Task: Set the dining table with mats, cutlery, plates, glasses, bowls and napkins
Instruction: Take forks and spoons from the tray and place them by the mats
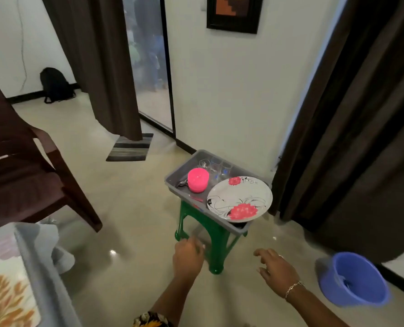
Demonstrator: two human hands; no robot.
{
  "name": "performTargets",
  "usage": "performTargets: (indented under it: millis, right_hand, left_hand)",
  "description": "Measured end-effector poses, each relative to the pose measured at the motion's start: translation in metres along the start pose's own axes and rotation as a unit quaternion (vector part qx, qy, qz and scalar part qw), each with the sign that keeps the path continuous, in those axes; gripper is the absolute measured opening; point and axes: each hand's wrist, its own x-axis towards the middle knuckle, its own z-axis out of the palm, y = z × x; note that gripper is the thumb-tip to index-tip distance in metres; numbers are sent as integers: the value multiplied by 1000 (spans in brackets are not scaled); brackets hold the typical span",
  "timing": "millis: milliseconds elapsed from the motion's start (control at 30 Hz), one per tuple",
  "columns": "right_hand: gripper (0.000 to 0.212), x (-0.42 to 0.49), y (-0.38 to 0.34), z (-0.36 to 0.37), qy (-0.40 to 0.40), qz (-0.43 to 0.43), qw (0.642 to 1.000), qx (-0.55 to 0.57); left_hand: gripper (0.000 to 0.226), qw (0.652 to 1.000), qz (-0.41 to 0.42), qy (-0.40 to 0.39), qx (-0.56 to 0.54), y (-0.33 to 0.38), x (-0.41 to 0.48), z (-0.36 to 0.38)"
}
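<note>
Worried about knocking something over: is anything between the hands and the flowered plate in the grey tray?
Nothing visible. Both hands, left and right, are empty with open floor ahead. The plate sits at the tray's near end, atop the green stool.

Setting: a home, dining or living room. Evidence follows. Polished beige floor [130,208] and white walls. Dark brown curtains [97,62] hang at left of a glass sliding door [149,67]; more curtains at far right. Small striped doormat [131,147] at the door's foot. Framed picture [235,13] on the far wall. Brown plastic chair [26,166] at left. Near left, a table corner under a grey cloth [40,274] with a leaf-print mat [7,296]. Grey tray [175,175] of household crockery on a green stool [210,234]. Black backpack [54,86] against the far left wall. Blue bucket [354,279] on floor, near right.
</note>
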Motion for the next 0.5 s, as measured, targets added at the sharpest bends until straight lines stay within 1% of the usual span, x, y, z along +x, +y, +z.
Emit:
performTargets:
  millis: [100, 267, 500]
  right_hand:
    - [40, 50, 29, -29, -18, -21, 1000, -11]
    - [41, 115, 63, -72, -23, -47, 998, -18]
    - [37, 188, 59, -91, -51, -73, 996, -8]
  left_hand:
    - [28, 1000, -26, -4, -13, 33, 38, 10]
    - [23, 999, -53, -5, -7, 83, 87, 14]
    - [22, 995, -95, -4, 9, 81, 149, 3]
